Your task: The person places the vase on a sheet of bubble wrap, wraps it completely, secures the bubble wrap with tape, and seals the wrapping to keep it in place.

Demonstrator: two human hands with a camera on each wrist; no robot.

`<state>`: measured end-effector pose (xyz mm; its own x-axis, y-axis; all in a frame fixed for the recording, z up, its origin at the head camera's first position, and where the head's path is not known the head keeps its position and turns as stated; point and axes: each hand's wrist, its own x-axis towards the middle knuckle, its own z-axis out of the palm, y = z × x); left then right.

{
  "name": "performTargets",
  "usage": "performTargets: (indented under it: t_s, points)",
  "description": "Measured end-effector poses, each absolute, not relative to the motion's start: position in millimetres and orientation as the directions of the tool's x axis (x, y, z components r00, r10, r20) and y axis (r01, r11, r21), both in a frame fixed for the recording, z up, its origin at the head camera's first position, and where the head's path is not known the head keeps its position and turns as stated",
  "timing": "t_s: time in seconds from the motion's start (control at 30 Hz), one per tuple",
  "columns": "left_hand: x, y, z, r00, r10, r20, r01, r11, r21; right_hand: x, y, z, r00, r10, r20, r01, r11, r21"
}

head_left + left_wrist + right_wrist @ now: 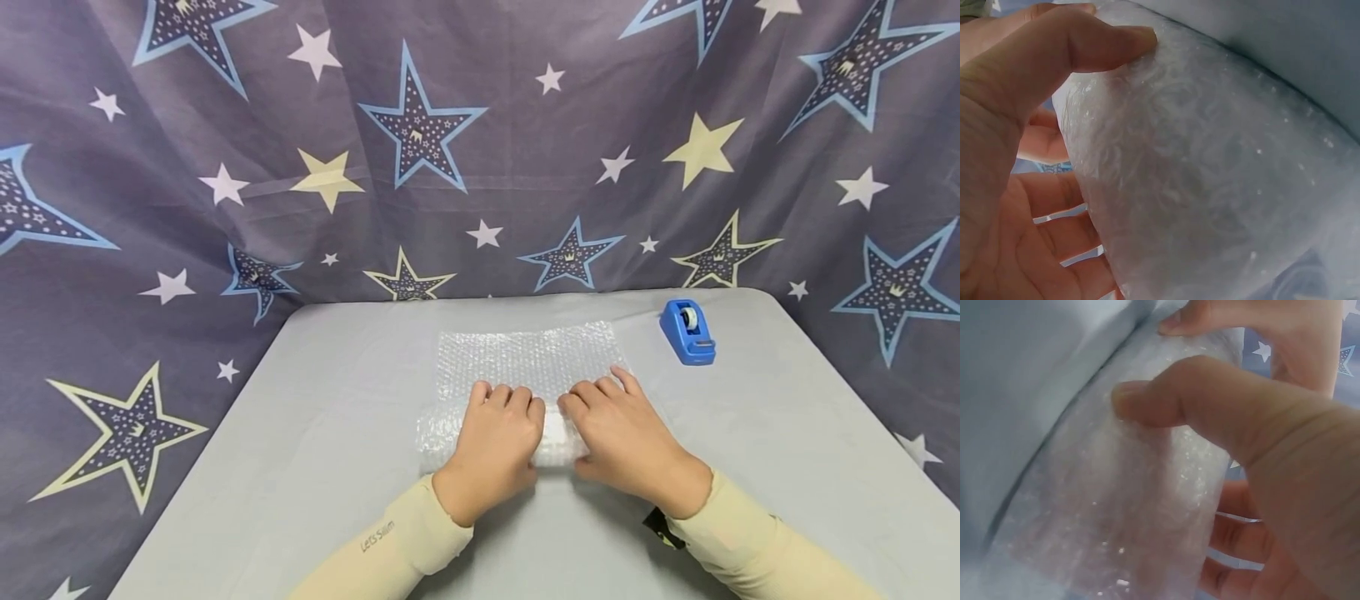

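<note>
At lower centre, the left hand [497,443] and right hand [628,433] gripped the bubble-wrap roll [553,437], which risked skewing if either pressed harder.

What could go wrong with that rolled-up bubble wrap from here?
The bubble wrap roll might spring open if the left fingers and right fingers let go; the blue tape dispenser stands apart from them. It may also wind crookedly, since its left end sticks out past the left fingers. The flat bubble wrap ahead could shift, with nothing holding its far edge.
</note>
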<state>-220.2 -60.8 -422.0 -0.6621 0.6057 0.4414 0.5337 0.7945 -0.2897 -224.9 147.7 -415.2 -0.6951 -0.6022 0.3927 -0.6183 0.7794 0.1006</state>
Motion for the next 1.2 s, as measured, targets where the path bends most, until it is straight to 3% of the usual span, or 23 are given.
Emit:
performTargets:
  t_s: [0.37, 1.2]
  points:
    - [-215.1, -61.3, -413.1, -0.677, 0.625, 0.387, 0.559, 0.780, -0.282, -221.4, 148.7, -412.0, -0.675, -0.629, 0.386, -0.640, 0.759, 0.118]
    - [-224.4, -66.1, -416.5, -0.698, 0.605, 0.382, 0.590, 0.789, -0.171, -218.8, 147.3, -415.3, -0.702, -0.621, 0.348, -0.616, 0.775, 0.142]
